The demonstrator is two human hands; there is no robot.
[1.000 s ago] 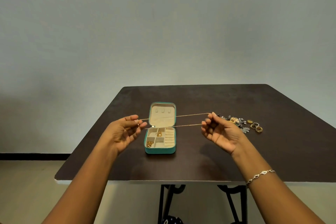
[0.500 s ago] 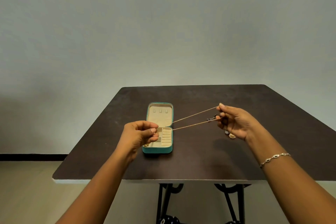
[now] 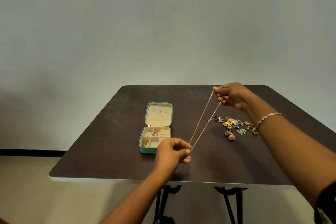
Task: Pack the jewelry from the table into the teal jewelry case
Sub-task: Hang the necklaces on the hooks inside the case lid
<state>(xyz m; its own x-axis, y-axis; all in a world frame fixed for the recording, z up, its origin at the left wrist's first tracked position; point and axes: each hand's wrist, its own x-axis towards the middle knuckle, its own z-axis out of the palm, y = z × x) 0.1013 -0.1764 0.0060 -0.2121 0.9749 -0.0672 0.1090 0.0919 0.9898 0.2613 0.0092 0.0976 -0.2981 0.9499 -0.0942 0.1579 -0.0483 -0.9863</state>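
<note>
Chain held taut above table.
Your left hand (image 3: 172, 151) and right hand (image 3: 231, 96) each pinch the chain (image 3: 205, 122) beside the open case (image 3: 156, 129).

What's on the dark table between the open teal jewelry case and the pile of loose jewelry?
In the head view, only the thin gold chain crosses that stretch, held taut above the dark table between the left hand and right hand.

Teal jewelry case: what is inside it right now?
The teal jewelry case lies open. Small gold pieces sit in its near-left compartment, another gold piece in a middle one; the ring rolls look bare. The left hand covers its near-right corner.
</note>
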